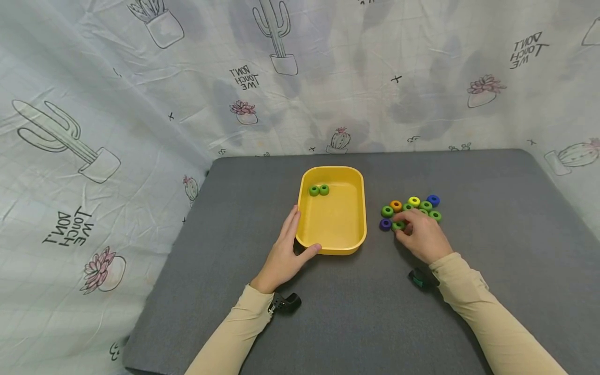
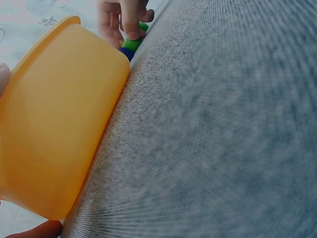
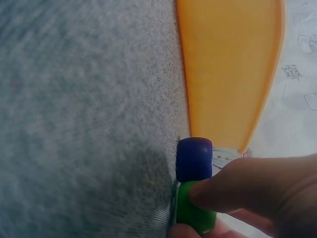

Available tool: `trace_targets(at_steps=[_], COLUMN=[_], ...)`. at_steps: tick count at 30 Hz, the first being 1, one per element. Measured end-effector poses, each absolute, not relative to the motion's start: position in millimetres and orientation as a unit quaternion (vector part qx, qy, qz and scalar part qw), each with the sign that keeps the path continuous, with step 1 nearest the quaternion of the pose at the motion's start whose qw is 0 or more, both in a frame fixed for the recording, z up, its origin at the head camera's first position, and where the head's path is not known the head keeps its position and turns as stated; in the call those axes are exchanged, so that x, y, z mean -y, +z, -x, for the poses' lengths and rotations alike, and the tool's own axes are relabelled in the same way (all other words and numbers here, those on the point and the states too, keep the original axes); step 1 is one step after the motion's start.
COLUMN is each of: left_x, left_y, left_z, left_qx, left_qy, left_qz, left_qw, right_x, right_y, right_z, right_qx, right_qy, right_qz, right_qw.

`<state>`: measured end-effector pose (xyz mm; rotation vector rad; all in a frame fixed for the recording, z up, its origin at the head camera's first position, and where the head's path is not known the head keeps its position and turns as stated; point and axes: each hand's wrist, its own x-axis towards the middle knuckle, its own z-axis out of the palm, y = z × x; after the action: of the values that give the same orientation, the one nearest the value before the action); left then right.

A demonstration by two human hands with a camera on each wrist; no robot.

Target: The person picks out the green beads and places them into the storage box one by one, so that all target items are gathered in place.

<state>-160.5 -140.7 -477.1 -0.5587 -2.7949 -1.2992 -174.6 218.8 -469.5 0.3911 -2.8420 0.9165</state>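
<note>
My left hand [image 1: 280, 260] rests against the near left corner of a yellow tray [image 1: 307, 229], its straight fingers along the left side and the thumb at the front rim. Two green beads [image 1: 314, 191] lie inside, near the far left corner. To the right of the tray, my right hand [image 1: 424, 237] pinches a green bead [image 3: 195, 213] between thumb and finger at the near edge of a bead group. A dark blue bead [image 3: 194, 159] sits right beside that one. Part of the group is hidden under the right hand.
Around the right hand lie an orange bead [image 1: 396, 206], a yellow bead [image 1: 414, 201], a blue bead [image 1: 433, 200] and several green beads [image 1: 435, 215]. All rest on a grey table [image 1: 356, 312]. A patterned curtain [image 1: 328, 78] hangs behind and at the left.
</note>
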Motion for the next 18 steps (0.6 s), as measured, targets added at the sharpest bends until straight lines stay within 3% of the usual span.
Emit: trace_targets(at_steps=[18], left_x=[142.0], left_y=[-478.6], left_z=[158.0], left_qx=[0.890], left_qy=[-0.419], left_qz=[0.180], left_qw=[0.005], right_x=[-210.8], right_y=[-470.2], right_z=[171.9], right_qx=[0.921], right_qy=[0.329], right_qz=[-0.125], right_qw=[0.165])
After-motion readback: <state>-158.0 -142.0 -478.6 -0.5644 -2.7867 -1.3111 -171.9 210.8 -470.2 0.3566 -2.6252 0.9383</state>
